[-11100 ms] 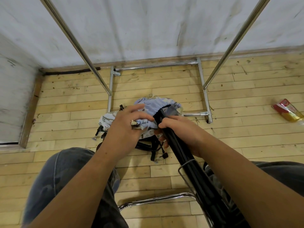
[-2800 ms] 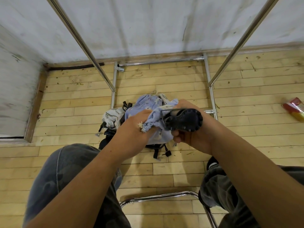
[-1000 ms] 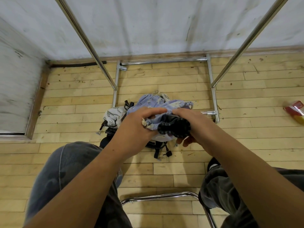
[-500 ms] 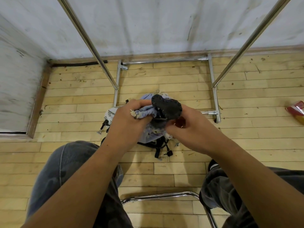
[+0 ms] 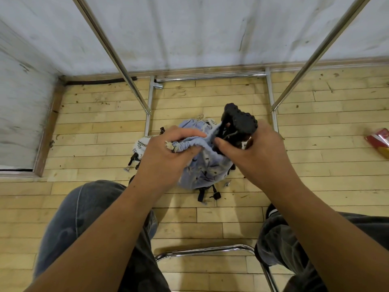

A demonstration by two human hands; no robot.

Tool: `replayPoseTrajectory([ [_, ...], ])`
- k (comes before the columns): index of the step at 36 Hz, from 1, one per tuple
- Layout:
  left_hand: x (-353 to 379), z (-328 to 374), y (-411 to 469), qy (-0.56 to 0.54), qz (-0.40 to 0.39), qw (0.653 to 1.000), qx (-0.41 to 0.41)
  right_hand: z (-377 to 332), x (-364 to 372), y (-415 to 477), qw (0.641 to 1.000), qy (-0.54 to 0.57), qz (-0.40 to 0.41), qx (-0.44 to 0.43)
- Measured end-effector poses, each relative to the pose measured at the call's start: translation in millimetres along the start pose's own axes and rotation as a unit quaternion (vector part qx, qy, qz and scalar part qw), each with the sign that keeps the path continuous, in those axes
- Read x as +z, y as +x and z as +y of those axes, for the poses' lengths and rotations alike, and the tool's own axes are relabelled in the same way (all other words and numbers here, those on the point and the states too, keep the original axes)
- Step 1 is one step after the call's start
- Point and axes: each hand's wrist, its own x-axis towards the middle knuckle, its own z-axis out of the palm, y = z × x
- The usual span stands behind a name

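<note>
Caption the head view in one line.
Left hand grips the rim of a blue pouch while the right hand holds a black knobbed object at its mouth, over a wooden floor.

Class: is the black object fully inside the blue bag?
Partly out: the black object pokes above the mouth of the blue bag.

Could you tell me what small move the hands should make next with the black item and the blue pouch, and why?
Probably the right hand should push the black knobbed item deeper into the blue pouch. Its knobbed end stands out above the gathered mouth, which the left hand pinches, so the pouch cannot yet be drawn closed.
</note>
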Motion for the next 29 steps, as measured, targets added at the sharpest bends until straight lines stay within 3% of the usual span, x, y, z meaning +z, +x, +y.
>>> replayPoseTrajectory([
  [4,0.3,0.4,-0.4,-0.026,-0.019,0.999,-0.008,1.6,0.0,2.0,0.999,0.038,0.022,0.023],
  [9,2.2,-2.0,1.9,-0.035,-0.025,0.999,-0.023,2.4,-0.7,2.0,0.996,0.072,-0.007,0.051],
  [17,5.5,-14.9,4.7,0.059,-0.053,0.994,-0.070,-5.8,-6.5,0.5,0.995,0.102,-0.004,-0.012],
  [23,12.7,-12.4,-1.1,0.126,-0.097,0.986,-0.042,-11.9,-4.7,-2.5,0.994,0.104,-0.013,-0.036],
  [29,13.4,-7.9,-1.9,0.103,-0.076,0.992,-0.015,-14.1,-2.6,-5.9,0.982,0.154,-0.107,-0.035],
])
